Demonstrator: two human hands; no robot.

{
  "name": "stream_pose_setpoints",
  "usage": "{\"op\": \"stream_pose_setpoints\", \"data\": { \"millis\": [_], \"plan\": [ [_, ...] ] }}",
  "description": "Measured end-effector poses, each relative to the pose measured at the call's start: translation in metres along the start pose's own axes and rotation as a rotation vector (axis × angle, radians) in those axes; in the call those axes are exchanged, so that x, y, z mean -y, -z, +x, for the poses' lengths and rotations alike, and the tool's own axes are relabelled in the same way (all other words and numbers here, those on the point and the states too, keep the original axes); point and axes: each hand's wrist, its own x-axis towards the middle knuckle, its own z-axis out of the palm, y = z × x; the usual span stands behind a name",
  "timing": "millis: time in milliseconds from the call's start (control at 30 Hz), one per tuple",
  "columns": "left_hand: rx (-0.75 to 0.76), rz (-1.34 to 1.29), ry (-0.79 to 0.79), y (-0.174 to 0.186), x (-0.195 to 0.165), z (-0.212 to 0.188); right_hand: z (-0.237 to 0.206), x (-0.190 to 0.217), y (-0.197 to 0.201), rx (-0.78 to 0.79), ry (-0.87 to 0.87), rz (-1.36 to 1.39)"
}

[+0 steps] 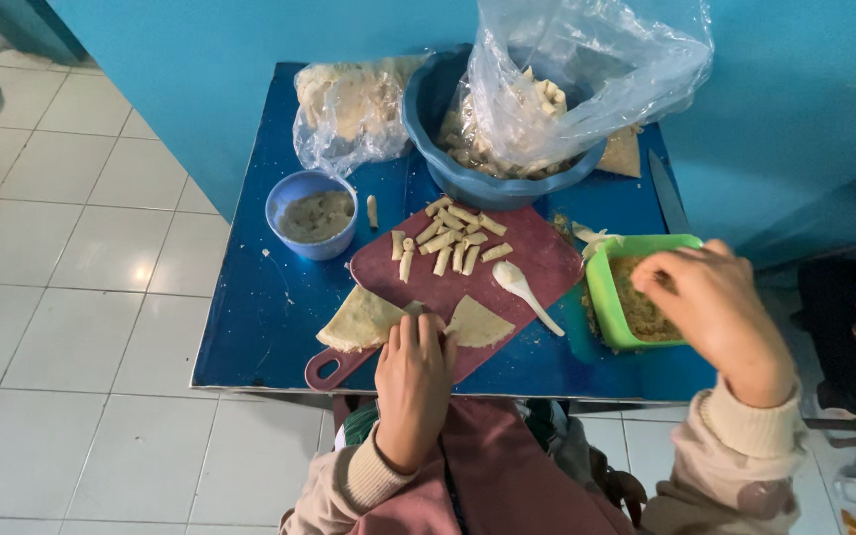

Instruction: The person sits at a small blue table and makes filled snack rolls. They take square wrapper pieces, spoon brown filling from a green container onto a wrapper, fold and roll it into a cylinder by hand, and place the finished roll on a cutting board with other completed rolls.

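Two thin wrapper sheets (pixel 364 319) lie on maroon cutting board (pixel 468 277), pale, limp, likely tear-prone; best lifted by edge, flat fingers. Left hand (pixel 413 381) presses fingers flat between them, gripping nothing. Right hand (pixel 715 307) dips into green tub (pixel 601 287) of crumbly filling; pinch hidden, cannot tell. Small rolled pieces (pixel 453 243) firm-looking.

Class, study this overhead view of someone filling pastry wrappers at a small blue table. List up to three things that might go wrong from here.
1. The knife lies at the table's far edge beside the right hand, which reaches into the green filling container; a sleeve might knock it off.
2. The cutting board has its handle at the near edge of the table; a nudge may tip it.
3. The wrapper under the left hand overhangs the board and could tear.
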Motion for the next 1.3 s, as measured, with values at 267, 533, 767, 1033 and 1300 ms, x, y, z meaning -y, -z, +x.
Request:
{"op": "stream_pose_setpoints", "data": {
  "millis": [267, 533, 767, 1033, 1300],
  "plan": [
    [-0.011, -0.124, 0.012, 0.001, -0.001, 0.0, 0.019, 0.083, -0.071, 0.073, 0.226, 0.167],
    [0.039, -0.117, 0.022, -0.001, -0.002, -0.001, -0.003, 0.11, -0.123, -0.059, 0.276, 0.281],
    [0.023, -0.098, 0.013, -0.004, -0.004, -0.003, -0.013, 0.102, -0.12, -0.144, 0.281, 0.286],
    [0.007, -0.085, -0.008, -0.007, -0.004, -0.001, -0.01, 0.112, -0.13, -0.231, 0.258, 0.31],
    [-0.005, -0.126, -0.013, -0.006, -0.004, -0.002, -0.02, 0.102, -0.11, -0.197, 0.081, 0.213]
  ]
}}
